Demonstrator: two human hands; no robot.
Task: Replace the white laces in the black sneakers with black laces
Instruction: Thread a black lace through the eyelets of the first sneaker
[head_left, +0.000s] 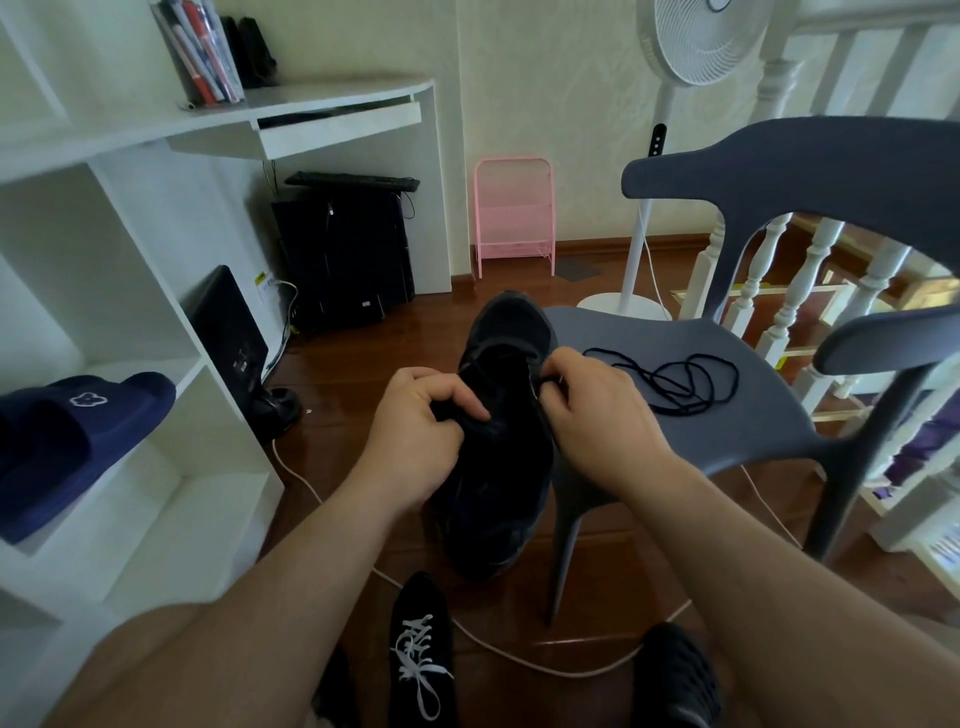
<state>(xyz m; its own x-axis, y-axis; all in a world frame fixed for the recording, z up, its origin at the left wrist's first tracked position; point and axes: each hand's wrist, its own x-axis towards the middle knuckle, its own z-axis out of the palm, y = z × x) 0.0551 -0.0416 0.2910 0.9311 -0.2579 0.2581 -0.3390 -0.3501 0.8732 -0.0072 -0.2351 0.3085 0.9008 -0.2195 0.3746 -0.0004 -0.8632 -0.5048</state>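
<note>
arms: bare, no sleeves | wrists: no watch or bands | thigh (156, 660): bare

No legible text, small white flower emblem on navy slipper (78, 441)

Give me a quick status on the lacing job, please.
Left hand grips held sneaker; right hand pinches black lace. Floor sneaker still white-laced. Nothing blocking.

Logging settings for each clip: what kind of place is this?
Probably a home study corner on an upstairs landing: a white desk with a computer tower beneath, a standing fan, and stair balusters.
</note>
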